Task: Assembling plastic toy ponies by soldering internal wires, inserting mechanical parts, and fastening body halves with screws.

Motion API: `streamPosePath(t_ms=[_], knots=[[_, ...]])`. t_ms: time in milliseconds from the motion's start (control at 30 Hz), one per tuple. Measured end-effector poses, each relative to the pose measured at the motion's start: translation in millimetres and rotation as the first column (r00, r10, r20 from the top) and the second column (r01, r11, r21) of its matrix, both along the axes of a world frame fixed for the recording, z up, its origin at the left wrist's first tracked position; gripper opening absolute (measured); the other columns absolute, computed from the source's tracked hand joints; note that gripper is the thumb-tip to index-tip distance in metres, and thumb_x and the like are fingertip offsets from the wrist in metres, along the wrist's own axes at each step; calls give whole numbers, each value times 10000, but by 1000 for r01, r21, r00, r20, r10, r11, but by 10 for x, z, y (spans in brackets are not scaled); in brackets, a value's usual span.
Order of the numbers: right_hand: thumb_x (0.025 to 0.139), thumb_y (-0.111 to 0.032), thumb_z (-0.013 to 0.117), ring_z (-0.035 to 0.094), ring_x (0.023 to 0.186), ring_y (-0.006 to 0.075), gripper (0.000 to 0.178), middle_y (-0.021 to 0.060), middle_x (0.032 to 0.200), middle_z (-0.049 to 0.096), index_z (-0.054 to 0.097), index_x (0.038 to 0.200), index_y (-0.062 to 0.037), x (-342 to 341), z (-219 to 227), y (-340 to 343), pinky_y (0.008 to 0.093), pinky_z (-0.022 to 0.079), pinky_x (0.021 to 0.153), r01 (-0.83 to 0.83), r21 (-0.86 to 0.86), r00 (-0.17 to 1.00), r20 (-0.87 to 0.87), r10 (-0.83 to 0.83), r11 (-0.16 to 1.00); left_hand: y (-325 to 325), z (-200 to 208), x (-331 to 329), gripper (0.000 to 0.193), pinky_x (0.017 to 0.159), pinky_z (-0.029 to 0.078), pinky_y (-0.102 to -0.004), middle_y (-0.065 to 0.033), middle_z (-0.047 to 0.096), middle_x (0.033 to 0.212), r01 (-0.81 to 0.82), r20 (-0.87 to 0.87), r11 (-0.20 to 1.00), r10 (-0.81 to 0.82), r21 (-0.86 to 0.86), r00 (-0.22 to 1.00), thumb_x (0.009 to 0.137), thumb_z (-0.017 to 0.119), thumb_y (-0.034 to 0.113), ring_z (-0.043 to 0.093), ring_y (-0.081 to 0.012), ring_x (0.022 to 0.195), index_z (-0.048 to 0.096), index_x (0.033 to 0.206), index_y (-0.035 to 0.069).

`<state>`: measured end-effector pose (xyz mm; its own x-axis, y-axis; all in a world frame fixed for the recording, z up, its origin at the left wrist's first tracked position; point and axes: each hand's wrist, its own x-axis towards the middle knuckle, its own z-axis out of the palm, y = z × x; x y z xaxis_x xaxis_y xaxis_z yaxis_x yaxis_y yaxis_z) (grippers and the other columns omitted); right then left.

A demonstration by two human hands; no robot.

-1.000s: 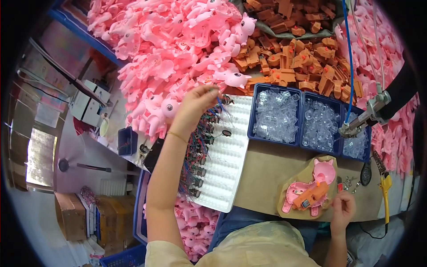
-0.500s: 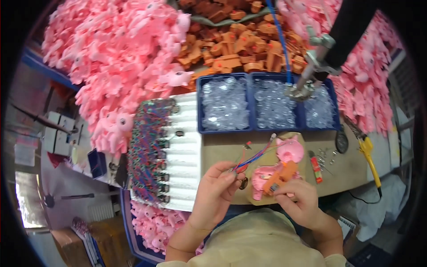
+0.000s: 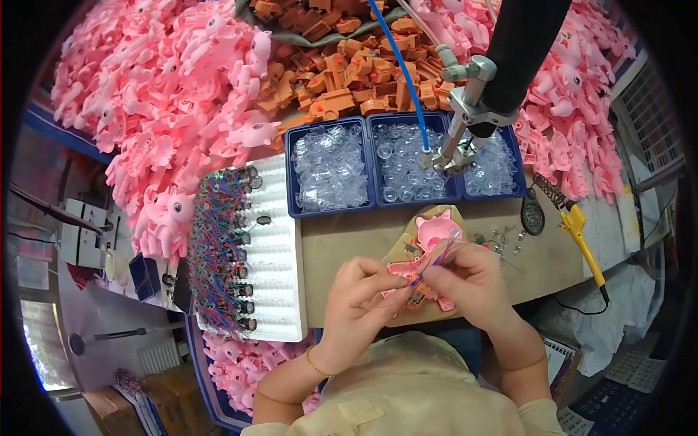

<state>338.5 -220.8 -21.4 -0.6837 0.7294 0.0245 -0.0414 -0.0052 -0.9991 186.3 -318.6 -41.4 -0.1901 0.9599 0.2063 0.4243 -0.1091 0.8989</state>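
Observation:
Over the work spot both my hands are closed in a pinch, close together. My right hand grips a bundle of thin red and blue wires, which stick up past its fingertips. The fingers of my left hand meet at the wires' lower part and pinch them there. Just beneath lies a pink plastic toy shell, hollow side up, with its rounded head end showing beyond my fingers. An orange plastic piece rests on the shell's body, mostly covered by my hands.
Ahead stand blue trays of clear plastic parts. A white ribbed foam tray holds wired components at left. Pink shells and orange pieces are heaped behind. A metal tool arm hangs overhead; a yellow soldering iron sits right.
My right hand has left the orange piece and moved up to the wires. My left hand has brought the wires over the shell. The whole view has shifted slightly.

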Motion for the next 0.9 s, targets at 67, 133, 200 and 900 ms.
streamPosePath(t_ms=[67,133,200,900], knots=[[861,-72,558,539,569,85,144,68,714,599,621,812,48,-27,-12,-14,196,428,502,102,-206,994,-4,-105,973,-15,32,84,112,706,376,-229,-50,495,891,-86,370,995,97,-46,924,783,625,-21,465,-124,821,637,891,6],[876,-91,542,533,536,82,178,70,692,601,614,793,50,-38,-65,-79,200,421,484,162,-229,983,-42,-176,960,-12,-15,143,87,716,398,-233,-51,503,901,-137,407,990,133,-19,904,798,629,0,483,-117,820,640,884,4],[892,-109,525,527,503,78,214,72,669,603,606,775,51,-72,-106,-145,205,413,466,223,-252,966,-74,-248,942,8,-96,185,68,727,420,-237,-52,511,911,-189,447,982,167,5,879,812,633,21,500,-111,819,643,876,2],[746,-29,672,577,676,136,139,71,817,597,630,872,11,-100,126,-36,259,459,603,106,3,990,93,-106,994,56,97,-142,108,737,457,-283,-75,654,859,-21,88,997,27,-70,996,787,639,53,595,-167,787,643,890,22]])
